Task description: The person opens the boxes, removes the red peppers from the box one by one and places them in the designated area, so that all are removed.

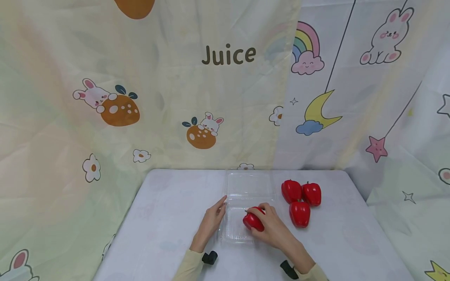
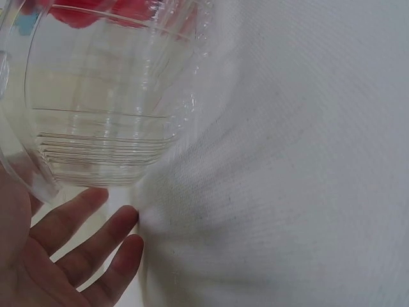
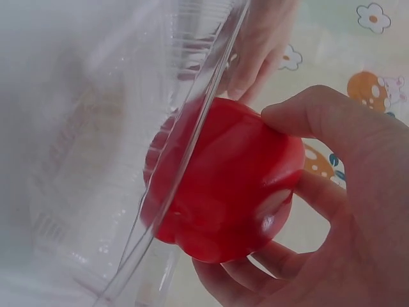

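Observation:
My right hand [image 1: 268, 227] grips a red bell pepper [image 1: 252, 222] by its sides, over the clear plastic clamshell box [image 1: 234, 235]. In the right wrist view the pepper [image 3: 233, 179] is partly behind the transparent rim, with thumb and fingers spread around its near side. At the box's left side is my left hand [image 1: 211, 220], its fingers loosely extended. The left wrist view has these fingers [image 2: 96, 246] right by the ribbed wall of the box [image 2: 102, 96], palm towards it. The lid [image 1: 249, 184] lies folded back behind the base.
Three more red bell peppers stand in a cluster right of the box: one at back left [image 1: 291, 191], one at back right [image 1: 313, 194], one in front [image 1: 300, 214]. A white cloth covers the table [image 1: 168, 207]. Printed curtains [image 1: 168, 78] hang behind and beside it.

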### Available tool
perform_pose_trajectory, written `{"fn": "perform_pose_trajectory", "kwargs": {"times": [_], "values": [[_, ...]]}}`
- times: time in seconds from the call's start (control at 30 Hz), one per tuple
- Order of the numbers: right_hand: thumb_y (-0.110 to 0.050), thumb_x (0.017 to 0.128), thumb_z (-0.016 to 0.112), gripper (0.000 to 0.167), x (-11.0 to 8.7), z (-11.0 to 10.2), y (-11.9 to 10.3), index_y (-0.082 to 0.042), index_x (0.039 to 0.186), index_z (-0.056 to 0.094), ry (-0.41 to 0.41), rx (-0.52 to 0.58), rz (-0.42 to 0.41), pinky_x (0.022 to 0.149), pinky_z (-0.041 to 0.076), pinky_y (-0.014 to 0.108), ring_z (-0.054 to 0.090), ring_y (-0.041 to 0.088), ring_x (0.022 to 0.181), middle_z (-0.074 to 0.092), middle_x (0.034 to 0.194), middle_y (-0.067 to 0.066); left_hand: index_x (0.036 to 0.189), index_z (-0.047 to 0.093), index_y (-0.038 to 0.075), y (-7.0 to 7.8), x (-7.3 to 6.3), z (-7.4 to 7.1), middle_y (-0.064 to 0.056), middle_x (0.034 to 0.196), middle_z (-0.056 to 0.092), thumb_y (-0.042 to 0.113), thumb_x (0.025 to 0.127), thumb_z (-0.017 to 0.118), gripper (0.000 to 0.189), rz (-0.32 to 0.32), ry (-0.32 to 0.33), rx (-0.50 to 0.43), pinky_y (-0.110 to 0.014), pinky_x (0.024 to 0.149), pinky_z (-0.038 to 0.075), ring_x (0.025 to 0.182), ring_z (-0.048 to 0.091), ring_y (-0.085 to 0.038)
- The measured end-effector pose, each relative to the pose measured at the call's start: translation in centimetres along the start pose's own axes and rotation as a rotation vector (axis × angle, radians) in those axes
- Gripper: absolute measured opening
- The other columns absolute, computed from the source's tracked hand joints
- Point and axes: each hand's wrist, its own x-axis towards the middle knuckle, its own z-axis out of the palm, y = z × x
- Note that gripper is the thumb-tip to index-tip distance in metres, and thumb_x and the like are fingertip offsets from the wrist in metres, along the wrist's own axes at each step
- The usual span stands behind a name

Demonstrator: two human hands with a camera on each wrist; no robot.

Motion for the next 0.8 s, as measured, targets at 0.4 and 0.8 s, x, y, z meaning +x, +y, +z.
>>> {"fn": "perform_pose_trajectory", "kwargs": {"times": [0.4,0.8], "values": [[-0.026,0.062,0.094,0.077,-0.3,-0.5,0.5,-0.028,0.131,0.060,0.000,0.035,0.055,0.080,0.063,0.045,0.050,0.026,0.122,0.052,0.130,0.008,0.151,0.048,0.020,0.1,0.0,-0.1,-0.013,0.137,0.064,0.028,0.107,0.050,0.045,-0.005,-0.002,0.005,-0.045,0.094,0.058,0.114,0.069,-0.032],[-0.027,0.062,0.095,0.077,-0.5,-1.1,1.0,-0.027,0.131,0.061,0.032,0.027,0.076,0.080,0.063,0.044,0.050,0.025,0.120,0.053,0.128,0.008,0.151,0.047,0.021,0.2,-0.1,-0.1,-0.012,0.138,0.064,0.030,0.107,0.048,0.045,-0.003,0.001,0.009,-0.044,0.094,0.058,0.116,0.069,-0.031]]}}
